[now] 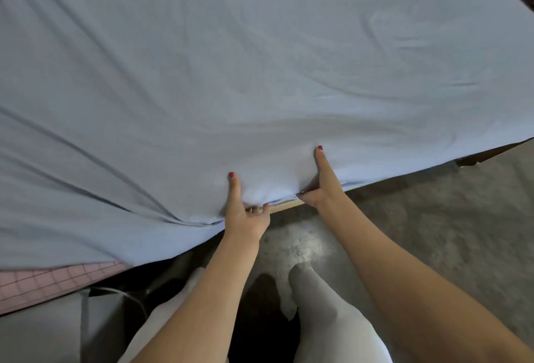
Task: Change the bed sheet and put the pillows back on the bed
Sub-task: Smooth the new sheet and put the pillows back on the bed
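Rough grey concrete floor (419, 232) lies open below the bed's edge. At far left a pink checked cloth (52, 284) shows under the smooth pale blue bed sheet (231, 73), which covers the bed with long folds. Left hand (245, 212) and right hand (320, 186) pinch its hem, thumbs on top, above a pale wooden bed frame (286, 205).

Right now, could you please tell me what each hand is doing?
Left hand: closed on the blue sheet edge.
Right hand: closed on the same edge.
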